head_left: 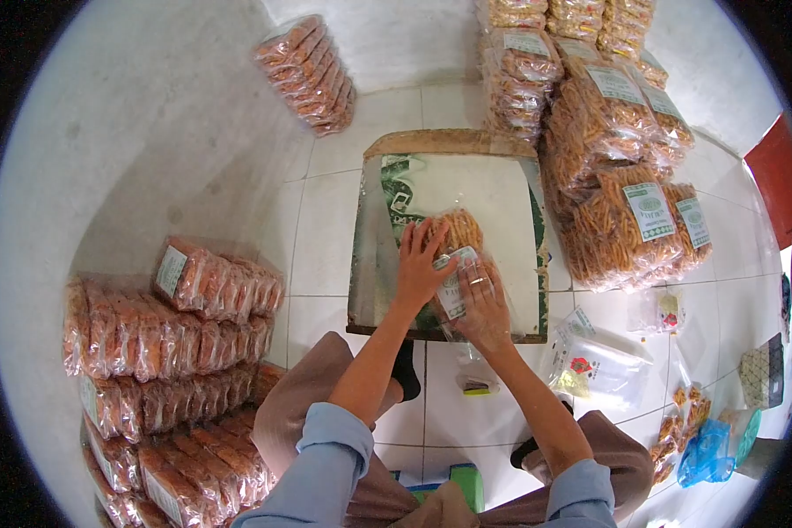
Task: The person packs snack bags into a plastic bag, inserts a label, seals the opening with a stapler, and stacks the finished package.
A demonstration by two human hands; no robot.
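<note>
Labelled packs (620,211) stand stacked, seemingly done, at far right; on the desk (504,187) one snack bag (463,229) seems unfinished beneath our left hand (421,267), fingers apart, and our right hand (485,308), laid flat, fingers nearly together.

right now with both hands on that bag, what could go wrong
The left hand and right hand rest on the snack bag; pressing too hard could crush what is inside. That bag lies by the near edge of the work surface, so it might slip off. Piled bags stand close on the right, so a bump could topple some.
</note>
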